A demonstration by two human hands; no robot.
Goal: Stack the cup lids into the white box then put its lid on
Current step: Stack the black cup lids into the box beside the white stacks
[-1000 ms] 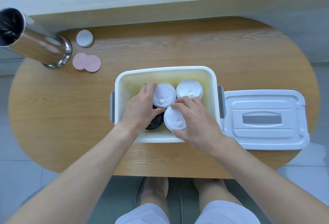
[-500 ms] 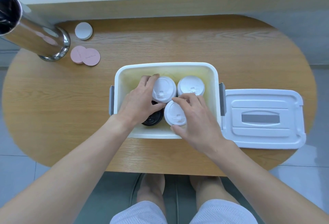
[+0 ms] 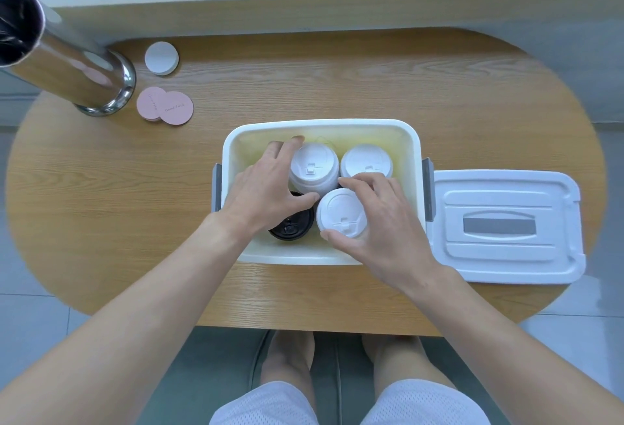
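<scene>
inside white box, left hand grips white stack, right hand another (black lids half-hidden).

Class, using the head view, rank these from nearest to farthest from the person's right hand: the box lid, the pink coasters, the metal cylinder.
From the right hand:
1. Box lid, just to its right on the table.
2. Pink coasters, far left, beyond the white box.
3. Metal cylinder, far-left corner, past the coasters.

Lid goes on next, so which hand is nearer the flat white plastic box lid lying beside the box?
Right. The right hand is in the box's right half, closest to the flat white plastic box lid; the left hand is in the box's left half, farther away.
</scene>
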